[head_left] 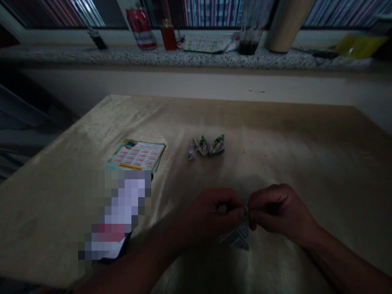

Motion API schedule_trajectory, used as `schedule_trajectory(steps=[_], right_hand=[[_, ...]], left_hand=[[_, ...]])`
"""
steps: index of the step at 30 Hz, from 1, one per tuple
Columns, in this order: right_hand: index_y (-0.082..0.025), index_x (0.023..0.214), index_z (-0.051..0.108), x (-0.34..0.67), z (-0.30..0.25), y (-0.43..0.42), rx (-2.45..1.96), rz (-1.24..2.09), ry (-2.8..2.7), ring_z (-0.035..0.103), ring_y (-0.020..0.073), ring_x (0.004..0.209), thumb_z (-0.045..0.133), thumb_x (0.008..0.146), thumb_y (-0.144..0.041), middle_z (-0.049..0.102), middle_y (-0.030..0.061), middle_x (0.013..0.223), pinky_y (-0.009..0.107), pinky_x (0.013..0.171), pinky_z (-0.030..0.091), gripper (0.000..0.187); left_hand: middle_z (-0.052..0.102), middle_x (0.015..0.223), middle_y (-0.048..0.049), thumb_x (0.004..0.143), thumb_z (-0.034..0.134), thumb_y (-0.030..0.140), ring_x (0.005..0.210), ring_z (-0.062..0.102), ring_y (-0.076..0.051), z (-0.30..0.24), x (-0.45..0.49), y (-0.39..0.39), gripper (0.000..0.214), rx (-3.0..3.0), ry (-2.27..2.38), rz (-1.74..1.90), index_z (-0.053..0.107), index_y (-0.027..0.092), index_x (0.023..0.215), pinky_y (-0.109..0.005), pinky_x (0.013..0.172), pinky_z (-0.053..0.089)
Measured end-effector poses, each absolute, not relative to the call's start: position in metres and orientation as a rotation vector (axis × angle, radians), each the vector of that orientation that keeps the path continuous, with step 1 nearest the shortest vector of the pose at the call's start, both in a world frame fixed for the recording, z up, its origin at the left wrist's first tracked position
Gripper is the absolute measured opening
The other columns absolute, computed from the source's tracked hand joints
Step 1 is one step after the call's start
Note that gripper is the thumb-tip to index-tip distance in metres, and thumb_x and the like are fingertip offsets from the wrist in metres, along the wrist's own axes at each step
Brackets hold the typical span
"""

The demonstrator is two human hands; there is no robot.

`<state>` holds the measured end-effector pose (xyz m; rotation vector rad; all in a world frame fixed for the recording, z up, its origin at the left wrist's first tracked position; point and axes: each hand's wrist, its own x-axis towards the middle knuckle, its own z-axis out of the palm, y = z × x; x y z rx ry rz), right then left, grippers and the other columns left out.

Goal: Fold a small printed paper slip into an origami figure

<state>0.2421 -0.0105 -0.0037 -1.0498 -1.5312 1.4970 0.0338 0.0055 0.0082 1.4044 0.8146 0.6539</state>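
Note:
Near the front of the table, my left hand (214, 212) pinches a small piece of folded printed paper (240, 237) between thumb and fingertips. My right hand (275, 210) is closed at the paper's upper tip, thumb against fingers, almost touching my left fingertips. Part of the paper hangs below as a triangular shape; the rest is hidden behind my left hand. Farther back stand a few small folded paper pieces, a narrow one (192, 148), a middle one (203, 146) and a wider one (217, 145), side by side in a row.
A stack of printed leaflets (137, 154) lies left on the table (275, 134), with a blurred-out phone-like device (122, 216) in front. Along the granite windowsill (196, 60) stand a red can (141, 28), an amber bottle (168, 36), a glass with dark liquid (248, 45) and a tan cylinder (288, 24).

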Motion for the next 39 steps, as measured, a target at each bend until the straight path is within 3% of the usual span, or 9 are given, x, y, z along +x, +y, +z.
schedule_trajectory(steps=[6, 14, 24, 31, 39], right_hand=[[-0.016, 0.062, 0.073, 0.240, 0.001, -0.009, -1.149, 1.395, -1.594, 0.049, 0.0083, 0.045, 0.073, 0.073, -0.015, 0.060, -0.0019, 0.051, 0.019, 0.042, 0.038, 0.011], [-0.016, 0.058, 0.061, 0.232, 0.004, -0.014, -1.252, 1.156, -1.727, 0.036, 0.0044, 0.043, 0.065, 0.071, -0.011, 0.045, -0.0077, 0.049, 0.015, 0.040, 0.029, 0.015], [-0.018, 0.063, 0.054, 0.232, 0.004, -0.018, -1.129, 0.687, -1.987, 0.045, 0.0058, 0.045, 0.061, 0.078, -0.011, 0.047, -0.0057, 0.053, 0.017, 0.045, 0.034, 0.018], [-0.019, 0.063, 0.054, 0.226, 0.002, -0.018, -1.249, 0.862, -1.840, 0.039, 0.0071, 0.046, 0.055, 0.086, -0.015, 0.041, -0.0065, 0.053, 0.017, 0.042, 0.031, 0.023], [-0.018, 0.063, 0.054, 0.220, 0.004, -0.019, -1.299, 0.919, -1.710, 0.040, 0.0080, 0.049, 0.058, 0.083, -0.017, 0.044, -0.0058, 0.055, 0.018, 0.043, 0.033, 0.021]], left_hand=[[0.052, 0.065, 0.0041, 0.084, 0.062, 0.014, 0.061, 0.046, -0.010, 0.004, 0.034, 0.006, 0.014, 1.573, 0.837, 0.680, 0.064, 0.016, 0.071, -0.023, 0.058, 0.037], [0.054, 0.072, 0.0022, 0.095, 0.056, 0.022, 0.063, 0.050, -0.011, 0.004, 0.029, 0.005, 0.017, 1.899, 0.773, 0.662, 0.063, 0.016, 0.081, -0.025, 0.060, 0.038], [0.055, 0.073, 0.0018, 0.094, 0.054, 0.021, 0.063, 0.050, -0.011, 0.004, 0.031, 0.004, 0.014, 1.961, 0.790, 0.607, 0.059, 0.016, 0.081, -0.025, 0.060, 0.037], [0.054, 0.070, 0.0018, 0.093, 0.055, 0.021, 0.064, 0.049, -0.012, 0.002, 0.035, 0.003, 0.018, 1.861, 0.855, 0.723, 0.060, 0.016, 0.077, -0.025, 0.060, 0.037], [0.054, 0.068, 0.0026, 0.093, 0.057, 0.020, 0.063, 0.049, -0.011, 0.002, 0.037, 0.001, 0.019, 1.875, 0.930, 0.795, 0.059, 0.016, 0.074, -0.025, 0.060, 0.037]])
